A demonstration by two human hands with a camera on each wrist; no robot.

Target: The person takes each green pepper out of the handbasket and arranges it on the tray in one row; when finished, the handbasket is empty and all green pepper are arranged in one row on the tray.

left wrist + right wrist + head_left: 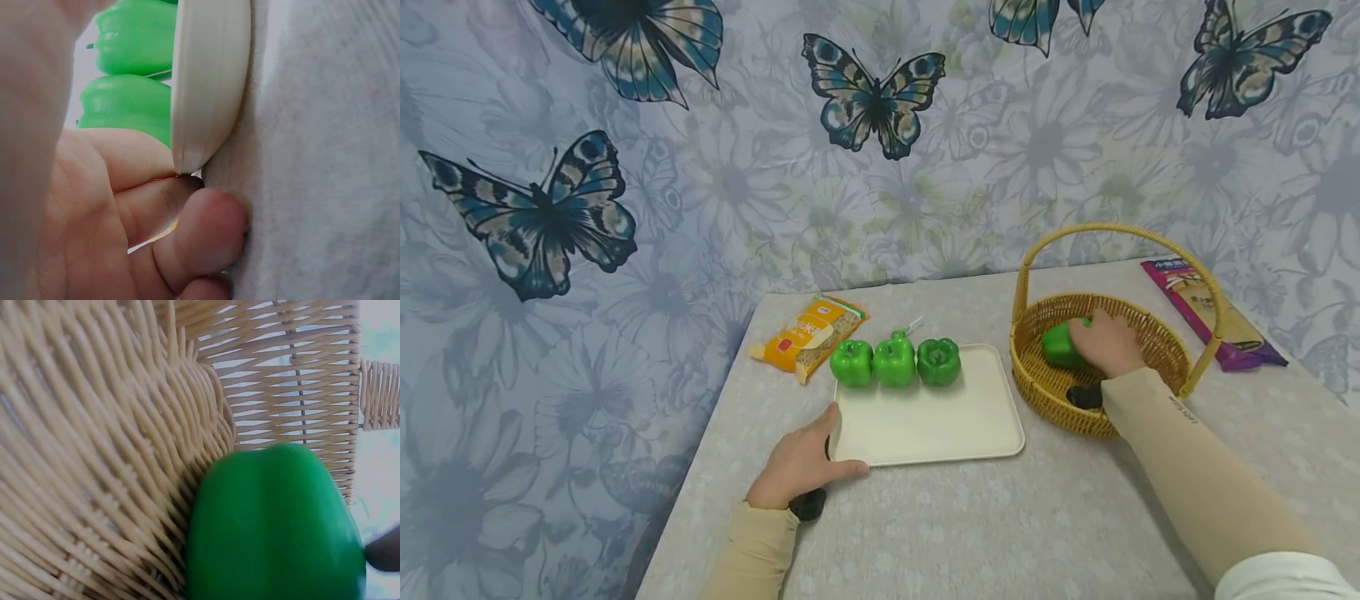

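A cream rectangular tray (pixel 928 425) lies on the table, and my left hand (pixel 797 462) holds its near left corner. The thumb runs along the front edge, with the other fingers at the left side; in the left wrist view the fingers (pixel 150 206) meet the rim. Three green bell peppers (pixel 895 360) stand in a row at the tray's far left part. My right hand (pixel 1108 343) reaches into a wicker basket (pixel 1052 404) and grips another green bell pepper (pixel 272 531). Only a fingertip of that hand shows in the right wrist view.
A yellow-orange packet (pixel 812 333) lies behind the tray's left end. Behind the basket's right side is a purple and yellow packet (pixel 1217 317). The basket's tall handle (pixel 1101 227) arches over the right hand. A patterned butterfly wall (pixel 880 208) stands behind the table.
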